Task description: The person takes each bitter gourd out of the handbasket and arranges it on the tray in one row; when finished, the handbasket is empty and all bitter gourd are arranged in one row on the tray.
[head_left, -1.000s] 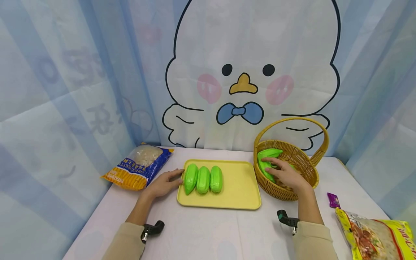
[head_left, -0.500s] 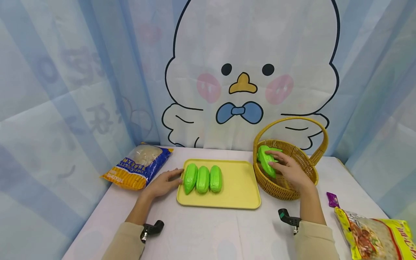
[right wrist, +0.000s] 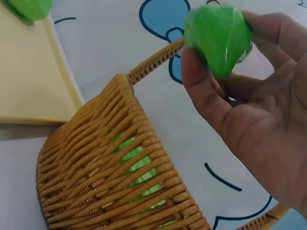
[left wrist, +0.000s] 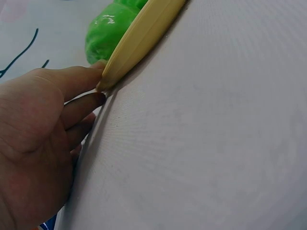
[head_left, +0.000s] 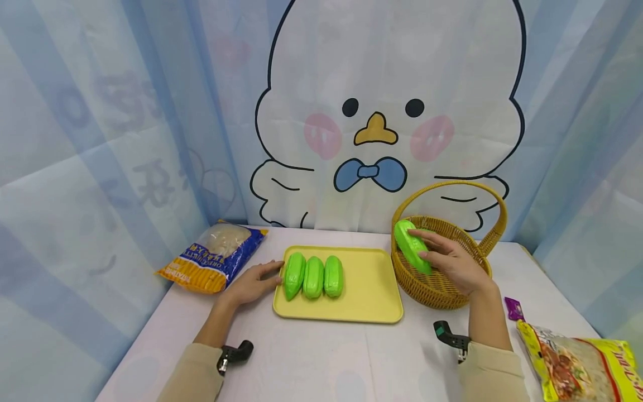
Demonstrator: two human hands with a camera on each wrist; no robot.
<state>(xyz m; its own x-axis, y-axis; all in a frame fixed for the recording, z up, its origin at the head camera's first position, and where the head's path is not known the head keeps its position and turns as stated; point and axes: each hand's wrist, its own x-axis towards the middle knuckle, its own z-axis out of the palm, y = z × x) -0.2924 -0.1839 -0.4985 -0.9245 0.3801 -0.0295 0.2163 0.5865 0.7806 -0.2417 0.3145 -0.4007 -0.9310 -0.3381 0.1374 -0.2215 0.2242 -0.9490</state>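
Observation:
My right hand point(head_left: 456, 269) pinches a shiny green, plastic-wrapped corn-shaped pack point(head_left: 411, 248) between thumb and fingers. In the right wrist view this pack point(right wrist: 218, 38) is up above the rim of the wicker basket point(right wrist: 110, 158). More green shows through the basket's weave. My left hand point(head_left: 253, 285) grips the left edge of the yellow tray point(head_left: 370, 287); in the left wrist view the thumb lies at the tray's rim point(left wrist: 139, 45) with the fingers below. Three similar green packs point(head_left: 313, 277) lie side by side on the tray's left half.
A blue and orange pasta bag point(head_left: 216, 257) lies behind my left hand. At the right are a small purple packet point(head_left: 514, 309) and a yellow food bag point(head_left: 582, 363). The basket's tall handle point(head_left: 452, 183) arches over it, and a curtain with a cartoon bird hangs behind.
My right hand has lifted the green pack from inside the basket up to its left rim, turning it on the way. The left hand and the tray stay put.

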